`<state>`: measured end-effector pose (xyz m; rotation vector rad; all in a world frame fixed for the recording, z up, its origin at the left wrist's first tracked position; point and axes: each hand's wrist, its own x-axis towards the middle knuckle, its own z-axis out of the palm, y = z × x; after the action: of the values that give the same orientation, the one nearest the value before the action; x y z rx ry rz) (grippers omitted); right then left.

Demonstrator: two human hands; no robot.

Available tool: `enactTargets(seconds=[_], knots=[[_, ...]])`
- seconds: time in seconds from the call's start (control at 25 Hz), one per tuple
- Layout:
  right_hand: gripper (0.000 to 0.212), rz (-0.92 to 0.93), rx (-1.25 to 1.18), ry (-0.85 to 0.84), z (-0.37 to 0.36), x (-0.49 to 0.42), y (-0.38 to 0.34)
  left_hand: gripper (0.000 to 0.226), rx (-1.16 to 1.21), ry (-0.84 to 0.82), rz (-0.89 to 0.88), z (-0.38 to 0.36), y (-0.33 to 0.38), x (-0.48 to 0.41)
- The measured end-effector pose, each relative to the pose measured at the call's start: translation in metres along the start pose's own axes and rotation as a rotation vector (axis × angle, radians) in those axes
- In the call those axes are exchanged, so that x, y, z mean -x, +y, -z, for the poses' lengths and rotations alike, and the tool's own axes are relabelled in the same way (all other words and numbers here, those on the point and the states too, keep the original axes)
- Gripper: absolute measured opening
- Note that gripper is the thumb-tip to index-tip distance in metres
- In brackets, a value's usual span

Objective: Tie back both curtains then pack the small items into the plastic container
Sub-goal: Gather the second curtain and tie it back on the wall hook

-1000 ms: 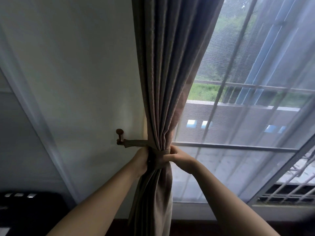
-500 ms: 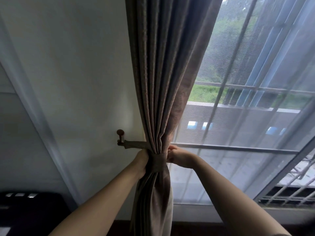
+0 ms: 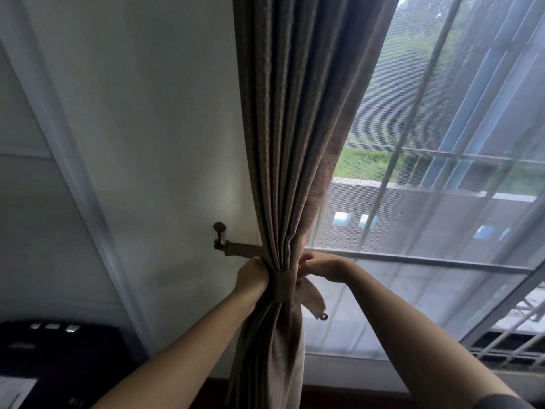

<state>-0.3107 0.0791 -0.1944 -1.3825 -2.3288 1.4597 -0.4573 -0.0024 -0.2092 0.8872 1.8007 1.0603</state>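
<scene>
Left hand (image 3: 252,278) grips the curtain (image 3: 295,143) bunched mid-frame so my right hand (image 3: 324,265), pinching the tie (image 3: 285,283), can cinch it.

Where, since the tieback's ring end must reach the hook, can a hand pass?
Free: bare wall below the hook, left of the left hand; also before the sheer curtain, right of the brown curtain. Crowded: the tieback, between left hand and right hand.

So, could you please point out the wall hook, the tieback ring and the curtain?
wall hook (image 3: 219,227): head view, its round knob.
tieback ring (image 3: 324,317): head view, metal eyelet at the loose end.
curtain (image 3: 295,143): head view, folds above the band.
</scene>
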Motion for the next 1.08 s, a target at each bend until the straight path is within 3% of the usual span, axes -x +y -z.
enactTargets(seconds=[0.08, 0.32, 0.48, 0.56, 0.68, 0.84, 1.08], knots=[[0.049, 0.052, -0.094, 0.05, -0.003, 0.005, -0.005, 0.031, -0.053, 0.013, -0.032, 0.003, -0.001, 0.005], [0.019, 0.138, -0.086, 0.226, -0.002, 0.021, -0.013, 0.032, -0.089, 0.008, -0.111, 0.002, 0.006, 0.022], [0.026, 0.114, -0.518, 0.082, -0.024, 0.036, -0.003, 0.035, -0.06, -0.005, -0.128, 0.007, 0.006, 0.031], [0.031, 0.039, -0.622, 0.019, -0.027, 0.044, 0.002, 0.037, -0.072, -0.02, -0.12, 0.008, 0.008, 0.034], [0.032, 0.018, -0.548, 0.045, -0.025, 0.048, 0.002, 0.037, -0.105, -0.026, -0.103, 0.006, 0.013, 0.033], [0.025, 0.067, -0.225, 0.291, -0.021, 0.049, -0.006, 0.035, -0.113, -0.056, -0.152, 0.004, 0.006, 0.033], [0.029, -0.006, -0.469, 0.216, -0.012, 0.051, -0.028, 0.026, -0.06, 0.016, -0.227, 0.003, -0.001, 0.032]])
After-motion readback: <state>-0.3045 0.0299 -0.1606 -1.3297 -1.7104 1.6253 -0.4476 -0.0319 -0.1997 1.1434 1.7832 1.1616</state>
